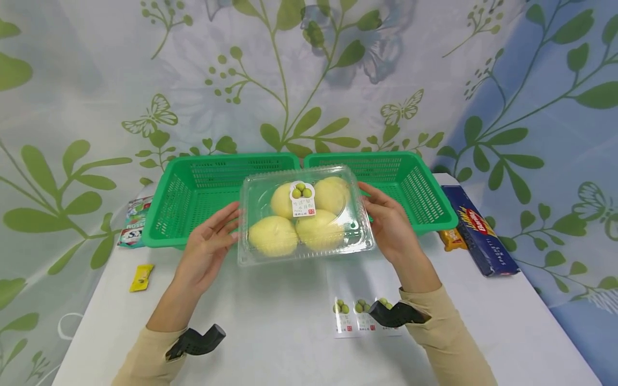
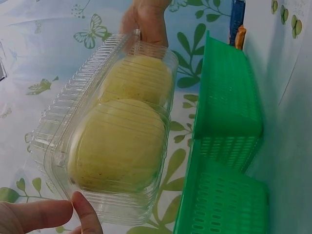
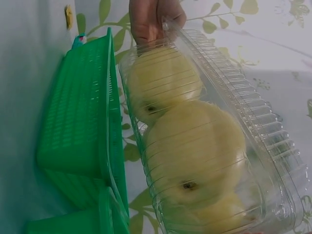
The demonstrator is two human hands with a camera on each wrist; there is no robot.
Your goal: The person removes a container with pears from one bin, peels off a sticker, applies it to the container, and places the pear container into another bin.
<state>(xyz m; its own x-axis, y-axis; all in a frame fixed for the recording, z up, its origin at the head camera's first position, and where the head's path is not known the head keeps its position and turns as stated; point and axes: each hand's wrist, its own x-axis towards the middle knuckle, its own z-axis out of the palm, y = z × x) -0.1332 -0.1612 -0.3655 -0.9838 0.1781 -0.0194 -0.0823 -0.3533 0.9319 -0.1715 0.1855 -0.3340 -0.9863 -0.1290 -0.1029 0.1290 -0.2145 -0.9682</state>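
Observation:
A clear plastic clamshell box (image 1: pixel 358 236) holding several pale yellow, pear-like fruits (image 1: pixel 272 236) is lifted above the table's middle, its lid tilted toward me. On the lid sits a white label (image 1: pixel 303 201) printed with green fruits and writing. My left hand (image 1: pixel 205 249) grips the box's left end; in the left wrist view its thumb and a finger (image 2: pixel 85 212) are at the box's near edge. At the opposite end, my right hand (image 1: pixel 391 225) holds the box with its fingers curled at the side.
Two green baskets (image 1: pixel 181 201) (image 1: pixel 425 195) stand side by side behind the box. A sheet of similar labels (image 1: pixel 364 316) lies in front on the white table (image 1: pixel 270 327). Snack packets (image 1: pixel 132 222) and a yellow wrapped piece (image 1: pixel 141 277) are left; a blue spaghetti box (image 1: pixel 478 230) and orange packet (image 1: pixel 452 239) right.

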